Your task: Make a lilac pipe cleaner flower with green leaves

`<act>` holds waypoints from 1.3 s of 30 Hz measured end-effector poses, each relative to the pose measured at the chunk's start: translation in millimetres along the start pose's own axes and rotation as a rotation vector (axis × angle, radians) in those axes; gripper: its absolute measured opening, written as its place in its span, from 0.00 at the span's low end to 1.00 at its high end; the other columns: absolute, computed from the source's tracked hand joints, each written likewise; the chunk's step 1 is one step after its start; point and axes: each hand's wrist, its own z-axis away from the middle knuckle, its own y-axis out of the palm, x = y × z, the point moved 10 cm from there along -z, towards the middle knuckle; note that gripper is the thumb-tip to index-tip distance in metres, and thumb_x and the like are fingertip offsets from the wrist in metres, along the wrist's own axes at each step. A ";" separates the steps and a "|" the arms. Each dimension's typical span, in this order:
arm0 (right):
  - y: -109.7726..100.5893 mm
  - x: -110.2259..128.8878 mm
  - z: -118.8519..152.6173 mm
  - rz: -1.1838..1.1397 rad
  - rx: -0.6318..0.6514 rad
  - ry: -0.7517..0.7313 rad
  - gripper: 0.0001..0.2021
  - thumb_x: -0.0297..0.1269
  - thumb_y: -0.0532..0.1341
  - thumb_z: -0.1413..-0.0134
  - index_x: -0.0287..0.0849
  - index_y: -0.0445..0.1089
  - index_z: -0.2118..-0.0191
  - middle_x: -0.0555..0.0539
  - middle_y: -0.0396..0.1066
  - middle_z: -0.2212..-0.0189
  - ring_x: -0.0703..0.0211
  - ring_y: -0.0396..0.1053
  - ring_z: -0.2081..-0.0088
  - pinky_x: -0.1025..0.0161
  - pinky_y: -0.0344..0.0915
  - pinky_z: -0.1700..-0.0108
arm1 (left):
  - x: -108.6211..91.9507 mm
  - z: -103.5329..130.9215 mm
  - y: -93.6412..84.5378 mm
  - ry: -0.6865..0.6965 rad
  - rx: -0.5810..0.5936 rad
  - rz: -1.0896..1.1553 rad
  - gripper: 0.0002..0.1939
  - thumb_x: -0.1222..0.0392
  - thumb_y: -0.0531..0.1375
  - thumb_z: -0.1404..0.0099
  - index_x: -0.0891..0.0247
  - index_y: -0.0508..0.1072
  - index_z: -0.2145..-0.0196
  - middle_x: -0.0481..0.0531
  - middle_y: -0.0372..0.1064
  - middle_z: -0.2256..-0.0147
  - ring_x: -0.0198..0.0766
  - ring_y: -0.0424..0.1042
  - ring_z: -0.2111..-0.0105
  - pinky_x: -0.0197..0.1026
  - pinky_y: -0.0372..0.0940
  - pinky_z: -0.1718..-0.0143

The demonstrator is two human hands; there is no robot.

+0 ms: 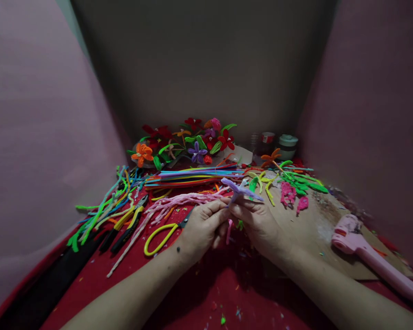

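A small purple pipe-cleaner flower (pixel 240 191) stands up between my hands near the middle of the view. My left hand (pixel 206 223) pinches at its base, fingers curled together. My right hand (pixel 256 220) grips it from the other side, thumb and fingers closed just under the petals. The fingertips of both hands meet there, and the flower's lower part is hidden by them. Beside my left wrist lie scissors with yellow handles (pixel 161 239), their blades partly covered by that hand.
Yellow-black pliers (pixel 129 224) and loose pipe cleaners (pixel 99 211) lie left. Behind are a pipe-cleaner bundle (pixel 196 175) and finished flowers (pixel 197 152). On the right, a pink glue gun (pixel 361 245) rests on a brown board (pixel 296 238); a lidded jar (pixel 287 146) stands behind.
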 end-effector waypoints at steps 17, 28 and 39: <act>0.6 -3.0 -2.0 -0.146 0.005 0.079 0.04 0.36 0.68 0.60 0.44 0.74 0.75 0.52 0.70 0.78 0.62 0.66 0.73 0.63 0.64 0.65 | 16.4 0.4 19.9 -0.153 0.224 0.485 0.08 0.58 0.56 0.38 0.66 0.66 0.71 0.38 0.54 0.86 0.21 0.43 0.92 0.28 0.53 0.90; -6.1 -6.7 -4.7 -0.193 -0.062 0.030 0.04 0.35 0.67 0.59 0.44 0.74 0.72 0.51 0.71 0.77 0.59 0.67 0.72 0.62 0.66 0.70 | -18.7 7.3 -5.6 0.247 -0.103 -0.453 0.06 0.59 0.57 0.41 0.63 0.67 0.74 0.45 0.61 0.79 0.29 0.58 0.80 0.32 0.54 0.76; -6.1 -11.7 -0.3 -0.169 -0.093 0.053 0.05 0.35 0.66 0.56 0.43 0.74 0.69 0.51 0.73 0.73 0.60 0.68 0.71 0.62 0.65 0.66 | -22.3 9.6 -9.1 0.343 -0.176 -0.581 0.05 0.60 0.56 0.40 0.59 0.70 0.72 0.47 0.63 0.78 0.33 0.58 0.79 0.35 0.51 0.73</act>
